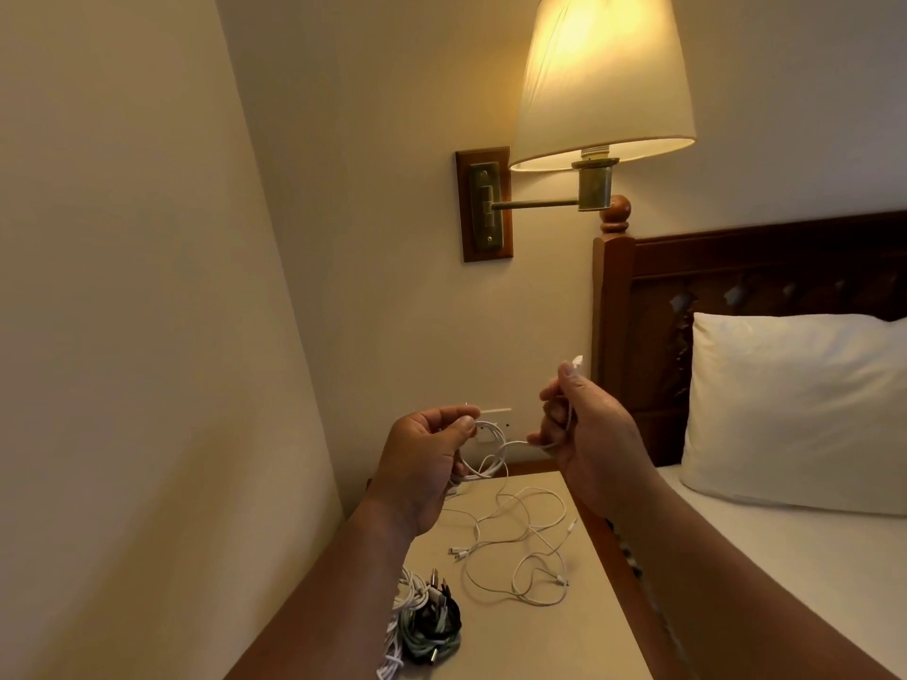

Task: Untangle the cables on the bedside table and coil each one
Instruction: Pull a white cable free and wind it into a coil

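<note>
Both hands were raised over the bedside table (564, 645). The left hand (427, 463) curled round loops of a white cable (495, 454), and the right hand (589, 444) pinched it near the plug. If that cable ran into the loose tangle (520, 547) mid-table, a hard pull might have dragged strands off the right edge toward the bed (785, 557). The coiled bundle (427, 625) sat at the near left edge by the wall (147, 336). Bare tabletop lay near right.

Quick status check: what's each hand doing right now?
The left hand grips loops of the white cable.
The right hand pinches the same cable near its plug end.
</note>
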